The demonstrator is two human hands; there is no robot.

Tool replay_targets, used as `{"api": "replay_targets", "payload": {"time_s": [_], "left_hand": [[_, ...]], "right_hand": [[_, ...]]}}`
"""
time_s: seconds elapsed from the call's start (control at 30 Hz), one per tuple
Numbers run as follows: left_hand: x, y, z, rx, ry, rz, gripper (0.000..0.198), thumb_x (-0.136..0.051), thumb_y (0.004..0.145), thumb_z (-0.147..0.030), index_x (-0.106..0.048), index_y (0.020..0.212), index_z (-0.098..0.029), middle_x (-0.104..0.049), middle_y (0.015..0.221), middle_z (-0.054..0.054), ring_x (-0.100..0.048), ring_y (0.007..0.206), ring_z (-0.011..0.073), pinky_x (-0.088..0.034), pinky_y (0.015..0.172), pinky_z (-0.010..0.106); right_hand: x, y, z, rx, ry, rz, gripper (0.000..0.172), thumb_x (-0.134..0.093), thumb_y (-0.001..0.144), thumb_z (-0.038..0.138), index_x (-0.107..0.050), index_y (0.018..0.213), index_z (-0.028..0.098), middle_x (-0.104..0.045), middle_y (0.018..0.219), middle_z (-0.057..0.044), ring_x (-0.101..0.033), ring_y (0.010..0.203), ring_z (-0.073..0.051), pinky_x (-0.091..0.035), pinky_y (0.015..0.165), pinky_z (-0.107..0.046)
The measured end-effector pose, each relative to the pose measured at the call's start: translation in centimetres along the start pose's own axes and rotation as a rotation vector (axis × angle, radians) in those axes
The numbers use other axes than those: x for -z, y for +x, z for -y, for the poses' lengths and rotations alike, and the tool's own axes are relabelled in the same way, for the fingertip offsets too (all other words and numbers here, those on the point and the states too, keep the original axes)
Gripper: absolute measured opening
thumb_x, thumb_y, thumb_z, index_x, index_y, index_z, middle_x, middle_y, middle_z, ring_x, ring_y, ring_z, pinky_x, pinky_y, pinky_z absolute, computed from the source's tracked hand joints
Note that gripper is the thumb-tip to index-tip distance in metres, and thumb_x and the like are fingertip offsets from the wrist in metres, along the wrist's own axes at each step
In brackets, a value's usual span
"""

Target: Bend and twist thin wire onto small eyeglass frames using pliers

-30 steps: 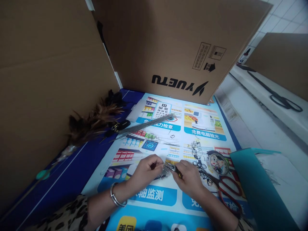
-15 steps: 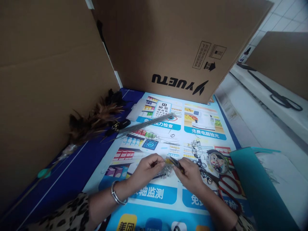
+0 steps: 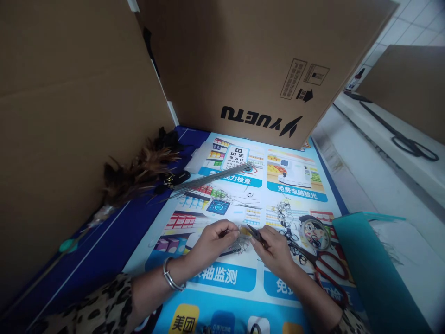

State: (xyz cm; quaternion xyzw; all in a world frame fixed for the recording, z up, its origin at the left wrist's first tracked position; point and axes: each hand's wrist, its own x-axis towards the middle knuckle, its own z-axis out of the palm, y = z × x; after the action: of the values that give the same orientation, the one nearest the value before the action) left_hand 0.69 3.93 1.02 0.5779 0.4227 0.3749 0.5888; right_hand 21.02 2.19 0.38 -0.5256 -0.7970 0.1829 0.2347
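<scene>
My left hand is closed in a pinch, thumb against fingertips, on something too small to make out. My right hand is wrapped around a pair of pliers with dark jaws that point left towards the left fingertips. A tiny clear and yellowish spot shows between the jaws and the pinch; whether it is held I cannot tell. Just below the hands lies a tangle of thin silvery wire pieces, partly covered by my left hand. Black and silvery small loops are scattered right of my right hand.
Red-handled scissors and a round clear container lie at right, beside a teal box. A bundle of straight wires lies further back. Brown feathers rest at left. Cardboard panels stand behind.
The view has shifted slightly. Both hands stay close together with the pliers in the right one; the jaws and left fingertips have moved only a little.
</scene>
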Motion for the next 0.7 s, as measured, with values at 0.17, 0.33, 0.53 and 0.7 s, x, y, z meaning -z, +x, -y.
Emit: {"api": "replay_targets", "payload": {"time_s": [0.17,0.33,0.53,0.7], "left_hand": [[0.1,0.0,0.0,-0.067,0.099,-0.019,0.017,-0.05,0.082,-0.027,-0.058,0.076,-0.012,-0.052,0.067,0.0,-0.046,0.063,0.011,-0.037,0.059,0.022],[0.2,-0.1,-0.2,-0.164,0.252,-0.045,0.015,-0.05,0.081,-0.023,-0.06,0.077,-0.013,-0.055,0.07,0.001,-0.049,0.065,0.0122,-0.037,0.06,0.023],[0.3,-0.1,-0.1,-0.22,0.33,-0.071,0.012,-0.051,0.08,-0.021,-0.06,0.075,-0.014,-0.054,0.068,0.001,-0.049,0.065,0.0118,-0.037,0.06,0.022],[0.2,-0.1,-0.1,-0.22,0.368,-0.082,0.011,-0.051,0.079,-0.02,-0.06,0.074,-0.014,-0.053,0.067,0.0,-0.048,0.063,0.0114,-0.036,0.058,0.021]], "right_hand": [[0.6,0.0,0.7,-0.006,0.021,0.094,0.019,-0.045,0.084,0.033,-0.048,0.074,0.018,-0.05,0.074,-0.003,-0.048,0.07,-0.013,-0.031,0.058,-0.022],[1.0,0.0,1.1,-0.009,-0.021,0.18,0.02,-0.047,0.083,0.033,-0.046,0.069,0.019,-0.049,0.071,-0.001,-0.047,0.067,-0.012,-0.031,0.058,-0.021],[1.2,0.0,0.9,-0.052,-0.072,0.187,0.022,-0.044,0.083,0.036,-0.047,0.07,0.019,-0.05,0.072,-0.001,-0.048,0.068,-0.013,-0.03,0.057,-0.021],[1.5,0.1,0.8,-0.057,-0.111,0.241,0.026,-0.044,0.084,0.036,-0.045,0.065,0.019,-0.049,0.065,0.0,-0.046,0.061,-0.011,-0.028,0.054,-0.02]]}}
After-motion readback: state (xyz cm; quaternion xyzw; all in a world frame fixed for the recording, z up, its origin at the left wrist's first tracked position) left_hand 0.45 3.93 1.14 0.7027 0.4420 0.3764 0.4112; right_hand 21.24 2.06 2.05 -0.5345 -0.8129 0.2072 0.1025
